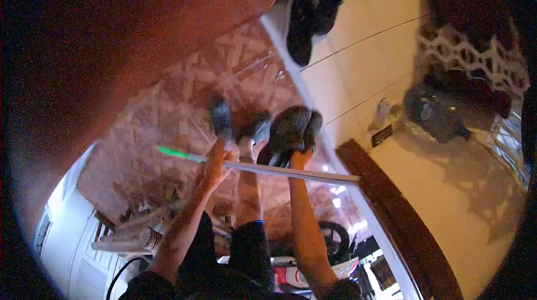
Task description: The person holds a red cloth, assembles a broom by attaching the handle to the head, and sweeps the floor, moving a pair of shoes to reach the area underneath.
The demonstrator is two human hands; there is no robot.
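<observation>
A long pale stick (pixel 279 171) with a bright green end (pixel 173 151) crosses the view from left to right. My left hand (pixel 217 163) is closed around it near the green part. Beyond the stick, my right hand (pixel 301 159) grips a dark shoe-like bundle (pixel 290 132), whose exact form is blurred. Below the hands are my legs in dark shorts, with dark footwear (pixel 220 115) on the patterned reddish floor (pixel 168 104).
A pale strip (pixel 291 70) edges the patterned floor. More dark shoes (pixel 302 26) lie on the cream surface at the top. Dark items with a lattice-patterned cloth (pixel 464 54) are at the right. A wheel (pixel 334 241) and wooden furniture (pixel 131 238) show below.
</observation>
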